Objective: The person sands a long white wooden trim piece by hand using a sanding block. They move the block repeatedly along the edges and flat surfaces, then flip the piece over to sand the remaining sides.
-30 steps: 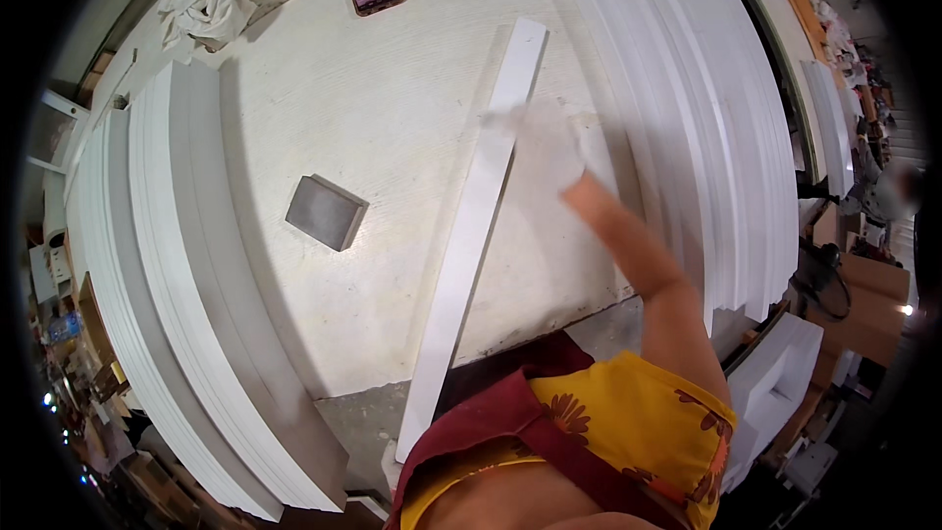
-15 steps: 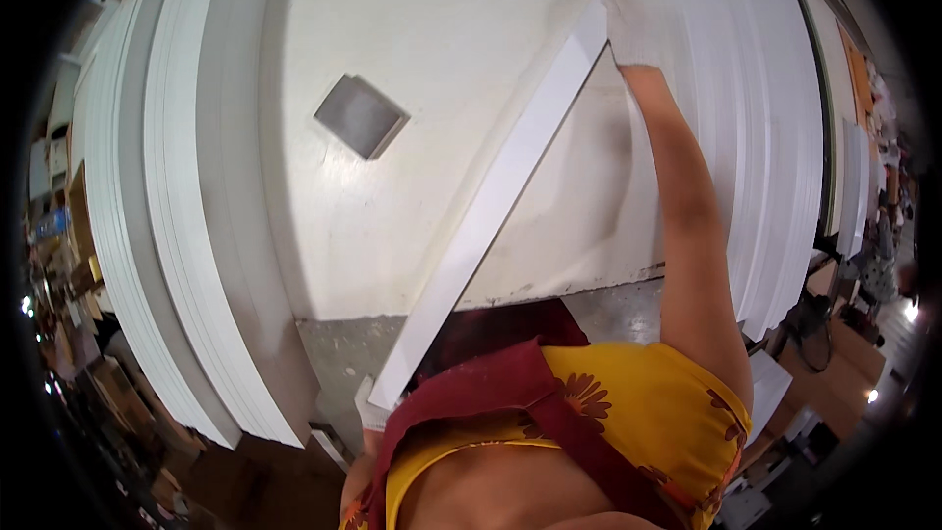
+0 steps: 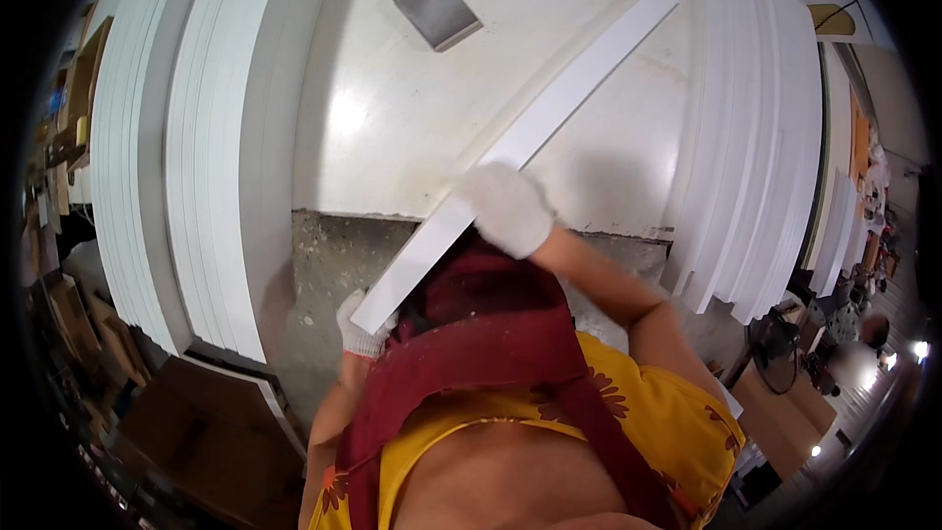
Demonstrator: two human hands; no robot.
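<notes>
A long narrow white board (image 3: pixel 579 79) slants from near my body up to the far right over a pale work surface. Its near end is in my left hand (image 3: pixel 365 326), which wears a pale knit glove and is closed around the edge, fingers partly hidden. My right hand (image 3: pixel 510 211), gloved in white and slightly blurred, is curled over the board around its middle, at the surface's near edge. What lies under that palm is hidden. Beyond the board, at the far left, a grey rectangular block (image 3: pixel 437 12) rests on the surface.
Tall stacks of white boards flank the surface, one on the left (image 3: pixel 211 167) and another on the right (image 3: pixel 741 147). An open brown carton (image 3: pixel 211 427) stands low at the left. A dark fan-like object (image 3: pixel 773 348) and more cardboard (image 3: pixel 785 412) are at the lower right.
My right hand has come from the board's far end back toward my body, to its middle. My left hand stays at the near end. The view has shifted.
</notes>
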